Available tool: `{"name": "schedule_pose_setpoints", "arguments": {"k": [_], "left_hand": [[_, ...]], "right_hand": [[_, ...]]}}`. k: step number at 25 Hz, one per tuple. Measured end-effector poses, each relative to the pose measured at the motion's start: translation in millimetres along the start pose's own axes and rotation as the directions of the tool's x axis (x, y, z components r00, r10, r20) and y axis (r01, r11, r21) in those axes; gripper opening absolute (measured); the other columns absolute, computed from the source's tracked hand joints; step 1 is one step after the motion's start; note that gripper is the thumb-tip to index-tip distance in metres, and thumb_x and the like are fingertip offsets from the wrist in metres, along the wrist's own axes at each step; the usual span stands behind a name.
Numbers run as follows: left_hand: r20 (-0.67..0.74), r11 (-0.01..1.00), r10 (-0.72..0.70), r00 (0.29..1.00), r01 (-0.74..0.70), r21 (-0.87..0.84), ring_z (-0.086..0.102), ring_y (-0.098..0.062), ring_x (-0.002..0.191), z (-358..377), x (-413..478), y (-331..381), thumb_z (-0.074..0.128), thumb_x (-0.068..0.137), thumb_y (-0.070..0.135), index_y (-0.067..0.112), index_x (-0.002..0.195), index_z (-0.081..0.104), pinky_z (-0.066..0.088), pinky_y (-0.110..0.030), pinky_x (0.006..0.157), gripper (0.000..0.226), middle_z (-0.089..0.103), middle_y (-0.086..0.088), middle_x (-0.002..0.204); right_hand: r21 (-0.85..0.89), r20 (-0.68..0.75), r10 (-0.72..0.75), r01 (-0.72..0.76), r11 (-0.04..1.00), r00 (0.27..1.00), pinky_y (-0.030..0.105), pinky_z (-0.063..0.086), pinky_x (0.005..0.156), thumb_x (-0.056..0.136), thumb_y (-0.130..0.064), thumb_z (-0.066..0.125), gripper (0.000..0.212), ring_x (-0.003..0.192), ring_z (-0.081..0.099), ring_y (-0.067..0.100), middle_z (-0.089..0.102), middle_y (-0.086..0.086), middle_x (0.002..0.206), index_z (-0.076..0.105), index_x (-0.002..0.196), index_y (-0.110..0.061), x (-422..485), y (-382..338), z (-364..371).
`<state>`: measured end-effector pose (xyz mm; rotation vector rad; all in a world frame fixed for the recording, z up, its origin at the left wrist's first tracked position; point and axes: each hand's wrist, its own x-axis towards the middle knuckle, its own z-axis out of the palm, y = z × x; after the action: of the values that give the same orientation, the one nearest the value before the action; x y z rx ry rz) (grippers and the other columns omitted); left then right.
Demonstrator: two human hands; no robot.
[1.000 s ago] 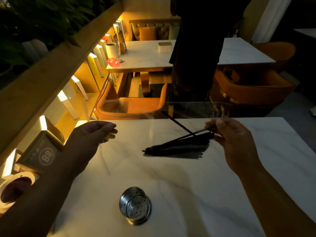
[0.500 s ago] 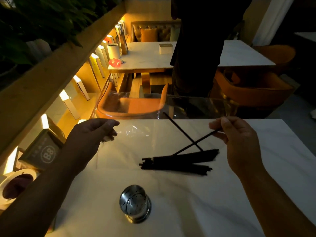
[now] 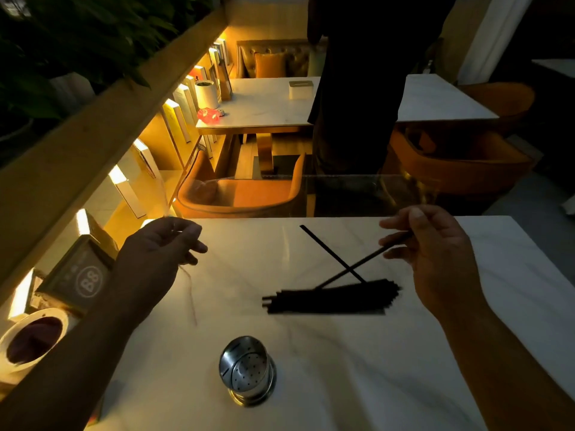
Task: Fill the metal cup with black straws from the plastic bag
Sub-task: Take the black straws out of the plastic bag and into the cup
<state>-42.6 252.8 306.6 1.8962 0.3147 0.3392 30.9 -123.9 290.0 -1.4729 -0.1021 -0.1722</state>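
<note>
- The black straws (image 3: 333,298) are lying as a blurred bundle low inside the clear plastic bag (image 3: 342,197), over the middle of the tabletop (image 3: 342,384). Two loose ones are crossing above the bundle.
- The bag is hanging stretched between both hands.
- The left hand (image 3: 158,244) is pinching the bag's upper left corner, fingers curled on the film. The right hand (image 3: 435,247) is pinching the right corner, seemingly with the end of the slanting straw (image 3: 367,259) as well.
- The metal cup (image 3: 247,370) is standing empty on the tabletop nearer the person, well apart from the bundle.
- The step in hand is probably getting the straws out. One hand should be holding the mouth open while the other is gathering the whole bundle, ends level and strays tucked in. The light cup may need steadying as the bundle goes in.
- Beyond the tabletop, a person in dark clothes (image 3: 367,88) is standing by an orange chair (image 3: 245,197).
</note>
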Motion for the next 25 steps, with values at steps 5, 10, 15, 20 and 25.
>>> {"name": "schedule_pose_setpoints", "arguments": {"k": [5, 10, 15, 20, 25], "left_hand": [[-0.023, 0.999, -0.037, 0.999, 0.037, -0.007, 0.07, -0.023, 0.08, -2.8, -1.6, -6.0, 0.059, 0.103, 0.024, 0.021, 0.098, 0.075, 0.054, -0.039, 0.076, 0.018, 0.077, -0.006, 0.089], [-0.043, 1.0, -0.015, 0.999, 0.015, -0.003, 0.072, -0.007, 0.078, -2.3, -2.7, -3.3, 0.059, 0.103, 0.023, 0.027, 0.095, 0.075, 0.054, -0.035, 0.077, 0.018, 0.08, 0.006, 0.087], [-0.068, 1.0, -0.002, 0.998, 0.002, -0.01, 0.07, -0.003, 0.072, -2.6, -0.1, 3.2, 0.06, 0.103, 0.024, 0.029, 0.092, 0.075, 0.053, -0.036, 0.075, 0.019, 0.078, 0.009, 0.087], [-0.027, 1.0, 0.021, 0.999, -0.021, 0.015, 0.069, -0.004, 0.071, -8.0, -1.7, 5.2, 0.056, 0.104, 0.025, 0.03, 0.094, 0.076, 0.055, -0.037, 0.076, 0.023, 0.078, 0.01, 0.086], [0.022, 0.997, -0.054, 0.998, 0.055, -0.05, 0.068, -0.012, 0.069, -6.3, -5.7, -1.2, 0.046, 0.105, 0.04, 0.025, 0.097, 0.076, 0.055, -0.04, 0.075, 0.034, 0.074, 0.004, 0.075]], "right_hand": [[-0.028, 0.04, 0.065, -0.064, 0.998, 0.997, 0.05, 0.059, 0.091, 0.107, -0.018, 0.052, 0.022, 0.099, 0.074, 0.029, 0.077, 0.01, 0.1, 0.073, 0.1, -0.016, -1.9, -0.2, -6.1], [-0.232, 0.025, -0.036, 0.041, 0.972, 0.999, 0.033, 0.059, 0.084, 0.103, -0.027, 0.062, 0.018, 0.097, 0.074, 0.01, 0.079, -0.006, 0.102, 0.079, 0.096, -0.03, -3.5, -12.1, -5.5], [-0.202, -0.031, -0.044, 0.037, 0.979, 0.999, 0.034, 0.06, 0.084, 0.098, -0.037, 0.062, 0.018, 0.1, 0.074, 0.016, 0.079, 0.0, 0.102, 0.075, 0.101, -0.025, -8.3, -10.1, -2.3], [-0.085, 0.031, -0.008, 0.011, 0.996, 0.999, 0.033, 0.062, 0.063, 0.1, -0.036, 0.055, 0.021, 0.081, 0.075, 0.026, 0.078, 0.008, 0.101, 0.07, 0.104, -0.02, 2.8, -21.1, -5.3], [0.027, 0.067, 0.062, -0.064, 0.998, 0.996, 0.03, 0.058, 0.052, 0.096, -0.04, 0.056, 0.024, 0.067, 0.071, 0.024, 0.078, 0.013, 0.103, 0.069, 0.105, -0.022, -4.3, -21.7, -7.8]]}}
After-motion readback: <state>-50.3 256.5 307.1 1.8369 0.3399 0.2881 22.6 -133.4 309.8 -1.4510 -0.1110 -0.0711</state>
